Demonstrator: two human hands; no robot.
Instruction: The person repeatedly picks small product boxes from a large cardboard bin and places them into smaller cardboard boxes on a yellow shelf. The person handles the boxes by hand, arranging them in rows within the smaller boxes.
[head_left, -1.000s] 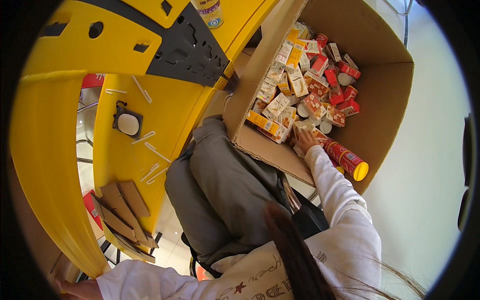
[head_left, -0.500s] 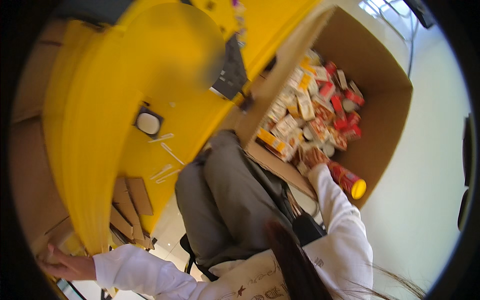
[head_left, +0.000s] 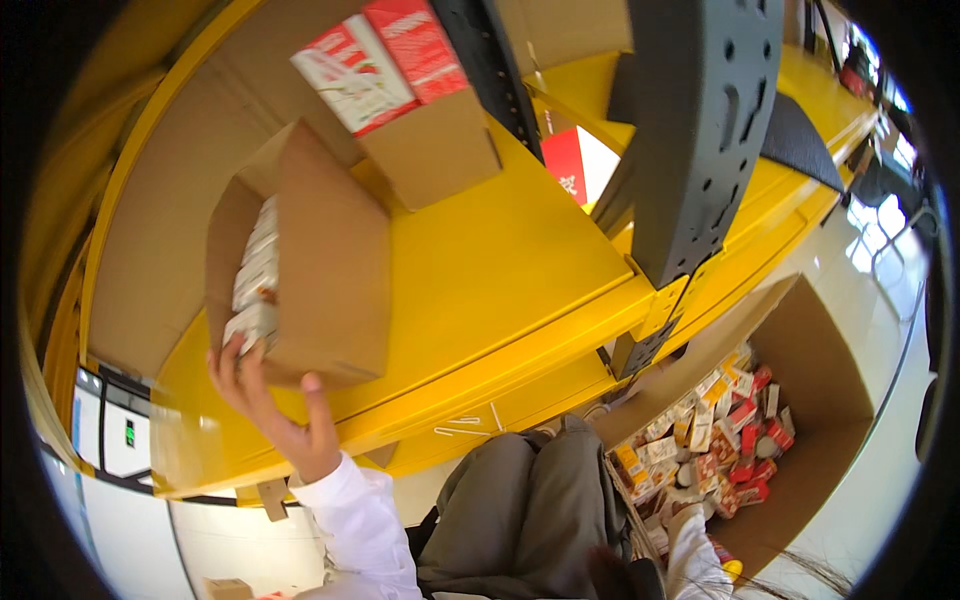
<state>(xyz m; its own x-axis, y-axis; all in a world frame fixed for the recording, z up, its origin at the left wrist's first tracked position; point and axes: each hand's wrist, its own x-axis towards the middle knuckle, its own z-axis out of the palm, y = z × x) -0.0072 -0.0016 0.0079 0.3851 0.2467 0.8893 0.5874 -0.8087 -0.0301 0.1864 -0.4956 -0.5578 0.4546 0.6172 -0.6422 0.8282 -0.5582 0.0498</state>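
My left hand [head_left: 285, 420] reaches up to an open cardboard box [head_left: 335, 270] on the yellow shelf [head_left: 480, 260]. Its fingers are spread at the box's opening, touching or very near the white small cartons [head_left: 256, 275] stacked inside. The thumb stands apart, by the box's lower edge. Down at the right, my right hand [head_left: 685, 514] is inside a large cardboard box [head_left: 825, 400], among loose small packs [head_left: 705, 440] in white, orange and red. Its fingers are hidden or too small to make out. Close to that wrist lies a tube-shaped can with a yellow lid [head_left: 733, 569].
Behind the shelf box stands another cardboard box with a red and white carton [head_left: 385, 65] on top. A dark metal shelf post [head_left: 700, 130] rises between the two large boxes' sides. White strips [head_left: 465, 425] lie on a lower yellow shelf. My legs [head_left: 530, 500] are below.
The view has turned to the left and up toward the shelf. My left hand now appears at the shelf box's opening. My right hand is still inside the large box.
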